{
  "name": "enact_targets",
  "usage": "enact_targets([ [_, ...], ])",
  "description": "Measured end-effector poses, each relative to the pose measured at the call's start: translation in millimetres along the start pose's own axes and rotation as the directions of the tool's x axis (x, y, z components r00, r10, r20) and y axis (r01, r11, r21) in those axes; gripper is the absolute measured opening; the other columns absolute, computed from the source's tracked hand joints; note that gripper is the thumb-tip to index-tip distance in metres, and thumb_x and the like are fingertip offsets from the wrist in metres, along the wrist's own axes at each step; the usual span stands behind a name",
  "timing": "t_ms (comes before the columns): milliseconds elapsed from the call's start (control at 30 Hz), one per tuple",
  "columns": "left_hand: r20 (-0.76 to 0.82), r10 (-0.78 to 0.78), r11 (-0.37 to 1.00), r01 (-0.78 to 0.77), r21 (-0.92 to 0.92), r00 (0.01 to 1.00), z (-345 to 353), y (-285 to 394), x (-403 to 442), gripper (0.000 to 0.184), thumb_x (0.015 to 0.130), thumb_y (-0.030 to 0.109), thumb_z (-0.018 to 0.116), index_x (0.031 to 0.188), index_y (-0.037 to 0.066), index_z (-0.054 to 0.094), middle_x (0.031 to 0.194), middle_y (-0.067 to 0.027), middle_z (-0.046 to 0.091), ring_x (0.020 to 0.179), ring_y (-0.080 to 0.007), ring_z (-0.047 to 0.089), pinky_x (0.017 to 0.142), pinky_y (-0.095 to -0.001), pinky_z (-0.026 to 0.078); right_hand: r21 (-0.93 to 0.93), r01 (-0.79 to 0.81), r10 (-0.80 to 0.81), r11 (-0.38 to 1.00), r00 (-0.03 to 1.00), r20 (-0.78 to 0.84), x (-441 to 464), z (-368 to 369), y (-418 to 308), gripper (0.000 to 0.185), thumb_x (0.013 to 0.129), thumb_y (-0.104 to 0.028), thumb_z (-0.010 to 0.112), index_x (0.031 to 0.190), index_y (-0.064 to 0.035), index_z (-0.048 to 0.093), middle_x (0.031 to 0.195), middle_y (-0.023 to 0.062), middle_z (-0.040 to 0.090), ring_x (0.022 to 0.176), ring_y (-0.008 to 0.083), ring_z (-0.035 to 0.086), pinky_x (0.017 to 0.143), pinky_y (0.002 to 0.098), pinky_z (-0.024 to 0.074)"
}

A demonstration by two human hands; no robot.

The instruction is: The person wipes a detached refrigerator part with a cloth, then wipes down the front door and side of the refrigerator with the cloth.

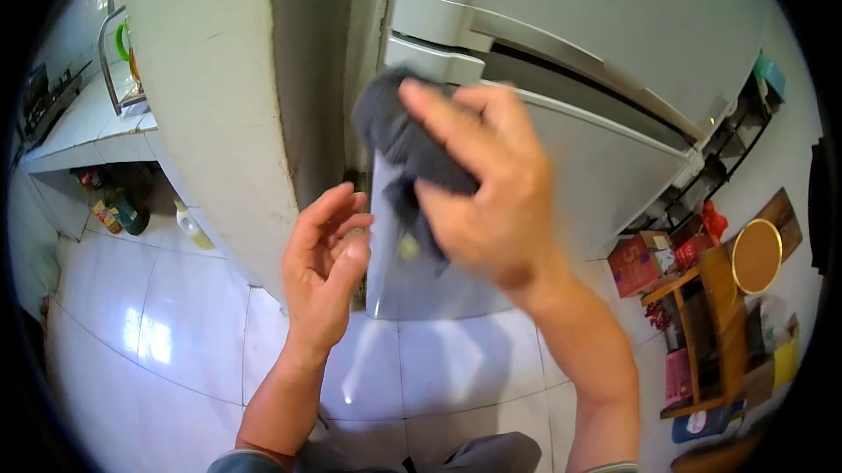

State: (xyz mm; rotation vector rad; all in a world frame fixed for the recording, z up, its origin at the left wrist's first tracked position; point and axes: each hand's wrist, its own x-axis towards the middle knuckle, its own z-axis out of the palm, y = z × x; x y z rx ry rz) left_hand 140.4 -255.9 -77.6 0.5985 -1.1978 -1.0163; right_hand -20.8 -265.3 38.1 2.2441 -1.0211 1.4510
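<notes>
My right hand [495, 183] grips a dark grey cloth [395, 122] against the side edge of a silver-grey refrigerator [579, 166], just below the gap between its two doors. The hand is slightly blurred. Part of the cloth hangs down under my fingers, over the lower door. Near the refrigerator's left edge is my left hand [329, 254], its fingers loosely curved and apart, holding nothing.
A pale wall [210, 78] stands left of the refrigerator. Further left are a tiled counter [96, 135] with bottles [127, 210] beneath. On the right are a red box [636, 267], a wooden stool [724, 324] and a black rack [728, 161].
</notes>
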Motion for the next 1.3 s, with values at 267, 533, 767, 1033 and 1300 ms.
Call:
enact_targets([
  [267,0.079,-0.151,0.883,0.17,-0.437,0.985,-8,1,4,0.06,0.092,0.044,0.061,0.133,0.003,0.043,0.123,-0.0103,0.056,0.107,-0.0209,0.059,0.092,-0.0352,0.051,0.36,-0.188,-0.006,0.914,0.881,0.474,-19,13,-30,0.053,0.072,-0.008,0.072,0.123,-0.0008,0.059,0.119,0.017,0.058,0.101,0.0354,0.06,0.085,0.0383,0.0502],
  [533,-0.053,-0.015,0.974,0.002,-0.225,0.998,-13,5,7,0.031,0.091,0.012,0.064,0.119,0.0,0.056,0.115,-0.0064,0.061,0.105,-0.0163,0.057,0.095,-0.031,0.043,-0.267,-0.065,0.024,0.961,0.988,-0.154,9,-6,14,0.032,0.077,-0.011,0.072,0.107,0.0015,0.066,0.108,0.0159,0.063,0.097,0.0309,0.059,0.087,0.0392,0.0468],
  [767,-0.045,0.241,0.968,-0.236,0.087,0.97,-2,38,60,0.028,0.085,0.003,0.063,0.112,-0.003,0.058,0.112,-0.0097,0.059,0.103,-0.0196,0.057,0.091,-0.0299,0.044,-0.363,0.028,-0.068,0.931,0.993,-0.096,7,-1,27,0.048,0.075,-0.013,0.073,0.118,0.0021,0.059,0.109,0.0163,0.06,0.098,0.0337,0.057,0.096,0.0524,0.039],
  [1033,-0.076,0.475,0.843,-0.429,0.323,0.877,55,91,156,0.026,0.08,0.018,0.072,0.101,0.003,0.065,0.097,-0.0153,0.061,0.083,-0.031,0.063,0.073,-0.036,0.05,-0.447,0.03,-0.056,0.894,0.997,-0.044,3,2,27,0.064,0.07,-0.024,0.075,0.122,0.0072,0.054,0.105,0.0191,0.058,0.1,0.0366,0.055,0.101,0.0566,0.03],
  [1300,-0.064,0.323,0.872,-0.27,0.409,0.944,68,137,178,0.028,0.076,0.015,0.072,0.103,0.005,0.07,0.103,-0.0151,0.066,0.09,-0.0264,0.068,0.084,-0.0314,0.051,-0.317,-0.19,0.288,0.929,0.91,0.298,16,-19,14,0.069,0.069,-0.029,0.069,0.122,0.0108,0.05,0.111,0.0249,0.061,0.111,0.0398,0.053,0.099,0.0537,0.0233],
])
